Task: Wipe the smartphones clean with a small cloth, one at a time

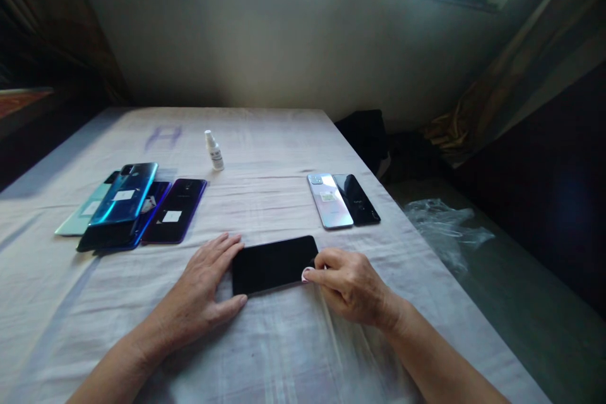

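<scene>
A black phone (274, 263) lies screen-up on the white tablecloth (265, 341), crosswise between both hands. The left hand (206, 287) rests flat and open against its left end; the right hand (348, 284) pinches its right edge with curled fingers. Beyond the phone stand a small spray bottle (214, 151), a pile of phones (132, 205) to the left, and two phones (342, 199) to the right.

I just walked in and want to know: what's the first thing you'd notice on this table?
First, the black phone lying screen-up at the near middle of the cloth-covered table, with the left hand flat against its left end and the right hand pinching its right end. Next, a pile of blue and purple phones on the left, two more phones on the right, and a small white spray bottle behind.
</scene>
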Demonstrator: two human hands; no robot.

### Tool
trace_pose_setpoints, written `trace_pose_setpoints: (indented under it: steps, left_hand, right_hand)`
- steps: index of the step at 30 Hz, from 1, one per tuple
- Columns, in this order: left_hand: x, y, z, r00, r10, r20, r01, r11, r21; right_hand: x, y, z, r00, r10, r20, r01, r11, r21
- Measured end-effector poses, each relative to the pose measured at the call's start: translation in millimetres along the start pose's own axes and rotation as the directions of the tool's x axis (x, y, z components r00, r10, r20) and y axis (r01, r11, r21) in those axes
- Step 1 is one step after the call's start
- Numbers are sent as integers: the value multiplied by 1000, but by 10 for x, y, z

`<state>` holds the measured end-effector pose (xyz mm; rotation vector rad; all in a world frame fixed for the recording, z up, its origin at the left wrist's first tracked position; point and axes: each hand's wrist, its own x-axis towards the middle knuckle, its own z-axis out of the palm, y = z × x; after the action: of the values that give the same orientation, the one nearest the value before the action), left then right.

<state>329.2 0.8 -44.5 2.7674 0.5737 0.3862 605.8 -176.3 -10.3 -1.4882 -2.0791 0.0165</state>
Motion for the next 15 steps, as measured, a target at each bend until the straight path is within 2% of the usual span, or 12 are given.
trace_pose_setpoints:
  steps: [6, 10, 15]
  left_hand:
    - [10, 5, -20, 1000, -9, 13, 10, 1000, -16]
    - [8, 1, -23, 1000, -7, 17, 7, 1000, -18]
    - [5, -3, -29, 1000, 0, 23, 1, 1000, -22]
  right_hand:
    - [70, -111, 47, 998, -32, 44, 36, 996, -76]
    - [144, -190, 130, 997, -66, 33, 69, 991, -115]
    - [137, -183, 123, 998, -61, 34, 65, 990, -128]
